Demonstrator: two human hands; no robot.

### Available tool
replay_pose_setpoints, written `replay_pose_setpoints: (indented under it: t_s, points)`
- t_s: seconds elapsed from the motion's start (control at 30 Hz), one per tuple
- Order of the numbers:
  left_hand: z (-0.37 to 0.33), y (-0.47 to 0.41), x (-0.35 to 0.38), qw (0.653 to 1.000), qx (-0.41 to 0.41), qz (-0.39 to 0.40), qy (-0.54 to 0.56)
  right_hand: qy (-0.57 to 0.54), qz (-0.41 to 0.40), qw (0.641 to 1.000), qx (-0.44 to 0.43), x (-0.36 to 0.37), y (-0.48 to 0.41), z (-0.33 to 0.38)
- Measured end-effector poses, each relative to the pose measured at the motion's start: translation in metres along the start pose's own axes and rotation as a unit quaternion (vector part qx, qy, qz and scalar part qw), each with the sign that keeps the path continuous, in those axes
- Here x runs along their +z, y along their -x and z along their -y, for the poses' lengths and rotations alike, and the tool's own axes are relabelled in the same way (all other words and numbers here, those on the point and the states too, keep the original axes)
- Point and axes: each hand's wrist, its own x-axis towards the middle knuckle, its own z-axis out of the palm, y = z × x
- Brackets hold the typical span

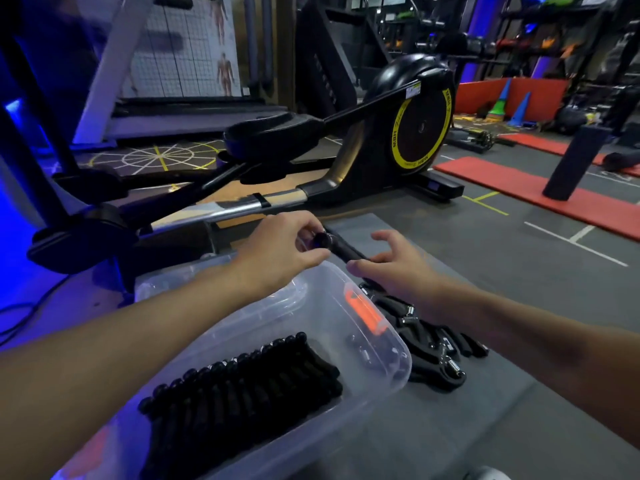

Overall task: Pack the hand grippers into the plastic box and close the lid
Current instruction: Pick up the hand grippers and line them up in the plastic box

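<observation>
STEP: packing judged part-done, lid not yet on | CONTAINER: clear plastic box [407,358] found holding a row of black grippers [242,379]; loose pile of grippers [436,344] noted at its 3 o'clock on grey mat [450,427] | HELD: black foam-handled hand gripper [341,249] clamped in left hand [277,251] at box's 12 o'clock; right hand [401,265] spread, thumb touching handle | NEXT: judged to need lowering into row, handles aligned

A black elliptical trainer [398,133] stands behind; red mats [519,181] lie right, near blue cones [521,110]; a foam roller [575,161] stands upright.
</observation>
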Motion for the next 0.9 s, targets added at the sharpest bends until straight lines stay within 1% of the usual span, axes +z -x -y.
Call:
replay_pose_setpoints:
  t_s: [0.17,0.3,0.37,0.43,0.47,0.53,0.6,0.67,0.73,0.9]
  points:
    - [0.016,0.021,-0.013,0.999,-0.005,-0.030,-0.013,-0.003,0.038,0.999,-0.001,0.025,0.010,0.013]
    - [0.025,0.027,-0.013,0.999,-0.015,-0.049,-0.008,-0.004,0.070,0.997,0.020,0.041,0.010,0.008]
    - [0.027,0.027,-0.012,0.998,-0.011,-0.054,-0.003,0.011,0.093,0.995,0.021,0.045,0.010,0.007]
    - [0.030,0.025,-0.011,0.999,-0.010,-0.050,0.002,0.067,0.135,0.989,-0.006,0.042,0.013,0.009]
    - [0.032,0.025,-0.010,0.999,-0.010,-0.044,0.003,0.114,0.163,0.980,-0.028,0.038,0.015,0.010]
    - [0.039,0.024,-0.007,1.000,-0.015,-0.027,0.000,0.219,0.205,0.950,-0.081,0.028,0.017,0.006]
    - [0.048,0.023,-0.004,1.000,-0.027,-0.012,-0.005,0.326,0.209,0.914,-0.121,0.014,0.017,-0.004]
    - [0.057,0.021,0.001,0.999,-0.040,-0.005,-0.012,0.419,0.216,0.872,-0.131,0.001,0.013,-0.018]
    - [0.065,0.020,0.008,0.999,-0.050,0.003,-0.010,0.470,0.245,0.840,-0.119,-0.010,0.005,-0.030]
    - [0.077,0.012,0.042,0.996,-0.078,0.030,0.011,0.521,0.333,0.781,-0.089,-0.016,-0.009,-0.038]
